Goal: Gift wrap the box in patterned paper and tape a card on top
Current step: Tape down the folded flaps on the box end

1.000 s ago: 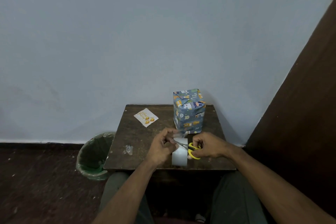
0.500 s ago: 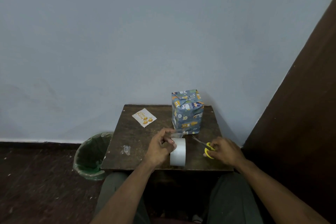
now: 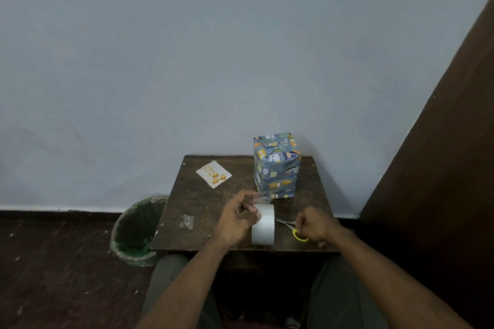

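Standing upright, box (image 3: 276, 167); left hand (image 3: 238, 218) pinches tape strip (image 3: 263, 198), right (image 3: 315, 226) curled empty.

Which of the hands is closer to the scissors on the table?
Right. The right hand is over the scissors' yellow handles; whether it touches them is unclear. The left hand is further off, beyond the tape roll.

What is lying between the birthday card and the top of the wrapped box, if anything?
Nothing visible. The card lies flat on the table, left of the wrapped box; bare tabletop separates them, and the box's top carries nothing. Both hands are nearer the front edge.
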